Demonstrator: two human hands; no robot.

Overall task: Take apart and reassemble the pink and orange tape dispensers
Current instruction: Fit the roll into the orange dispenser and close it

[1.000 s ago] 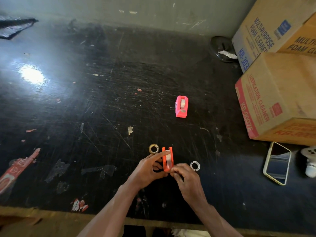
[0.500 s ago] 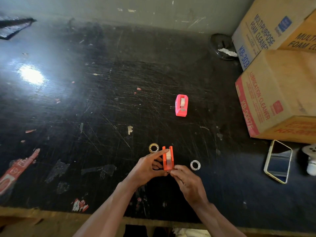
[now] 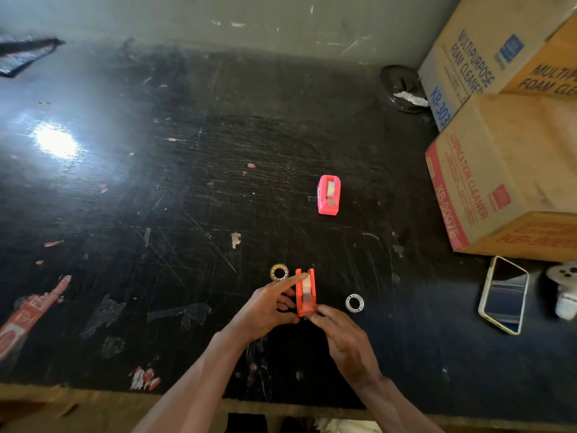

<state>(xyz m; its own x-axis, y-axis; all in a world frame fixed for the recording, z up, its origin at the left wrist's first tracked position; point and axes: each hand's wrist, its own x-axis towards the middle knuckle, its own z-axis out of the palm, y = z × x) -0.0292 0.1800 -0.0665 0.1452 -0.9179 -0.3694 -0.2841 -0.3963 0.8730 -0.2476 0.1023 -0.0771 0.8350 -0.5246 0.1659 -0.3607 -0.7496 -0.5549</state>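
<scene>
The orange tape dispenser [image 3: 305,292] stands on the black table near the front, with a tape roll showing between its two side walls. My left hand [image 3: 268,309] grips its left side, the forefinger lying over the top. My right hand [image 3: 342,335] pinches its near end. A yellowish tape roll [image 3: 278,272] lies flat just left of the dispenser. A white ring-shaped core [image 3: 354,303] lies to its right. The pink tape dispenser [image 3: 328,195] stands alone further back, tape inside, untouched.
Two stacked cardboard boxes [image 3: 505,182] fill the right side. A phone [image 3: 503,295] lies face up below them, beside a white object [image 3: 565,292]. A dark round object [image 3: 401,89] sits at the back wall. The scratched table [image 3: 156,198] carries scraps and stickers.
My hands and the orange dispenser have stayed in place; my left forefinger has slid a little over the top and my right fingers have shifted at the near end.
</scene>
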